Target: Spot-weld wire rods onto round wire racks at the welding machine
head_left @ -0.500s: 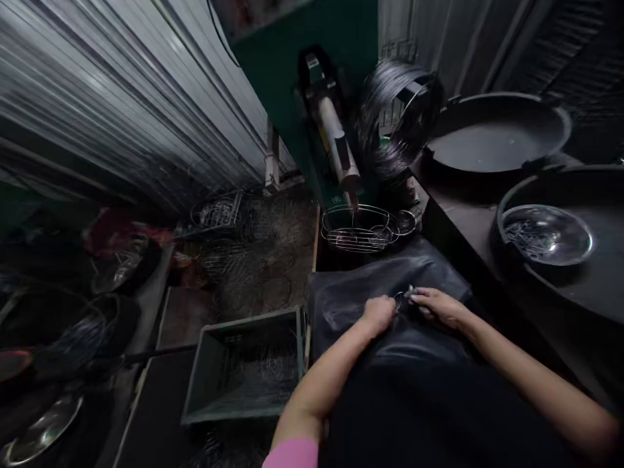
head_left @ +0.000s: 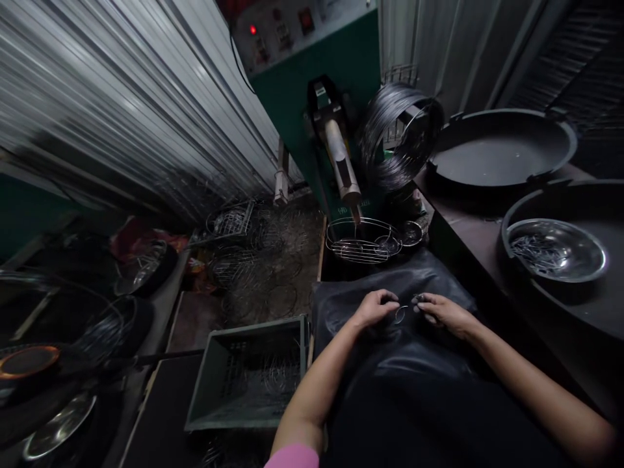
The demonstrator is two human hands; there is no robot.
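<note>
My left hand (head_left: 377, 307) hovers over the dark apron (head_left: 390, 351) on my lap, its thumb and fingers slightly apart. Just below its fingertips is a small thin wire ring (head_left: 400, 314), apparently loose against the apron. To the right, my right hand (head_left: 441, 310) is closed in a pinch, fingertips pointing toward the ring; what sits between them is too small and dark to make out. Beyond my knees, a round wire rack (head_left: 363, 253) rests under the electrode of a green machine (head_left: 287, 97).
A coil of wire (head_left: 385, 136) hangs beside the machine. At right, large black pans (head_left: 507, 146) stand on a bench, one holding a steel bowl (head_left: 585, 253) of small wire pieces. A green crate (head_left: 205, 383) with wire parts stands at left, near wire racks (head_left: 238, 260) on the floor.
My hands have moved slightly apart. My left fingers have loosened from the ring, which now shows below them. The view has tilted up a little, showing a red light on the machine.
</note>
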